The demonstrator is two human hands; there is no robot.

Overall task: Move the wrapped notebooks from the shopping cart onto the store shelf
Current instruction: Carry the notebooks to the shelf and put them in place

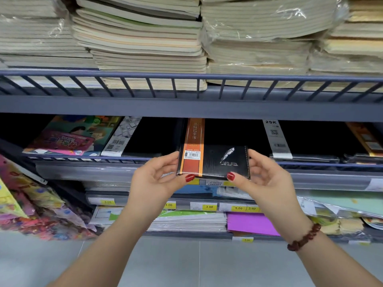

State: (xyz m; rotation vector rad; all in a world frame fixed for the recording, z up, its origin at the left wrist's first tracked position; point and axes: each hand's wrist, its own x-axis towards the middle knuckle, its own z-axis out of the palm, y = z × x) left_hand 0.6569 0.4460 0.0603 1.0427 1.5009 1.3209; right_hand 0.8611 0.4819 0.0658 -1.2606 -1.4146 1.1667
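Both hands pinched the black wrapped notebook [214,162] by its short ends, left hand [157,179] at nine o'clock, right hand [261,179] at three, long axis crosswise, apparently half over the middle shelf's rail [103,159] toward twelve.

Notebook [214,161]: black, orange band, silver feather emblem.
Pose: flat, near edge outward.
Place: frame centre, at middle shelf [186,109] opening.

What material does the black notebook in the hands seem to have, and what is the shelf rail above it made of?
The notebook cover looks like black leather or imitation leather: grained surface, stitched edge, silver feather print, with a glossy orange paper band. The rail looks like painted metal: thin grey-blue bars, matte finish.
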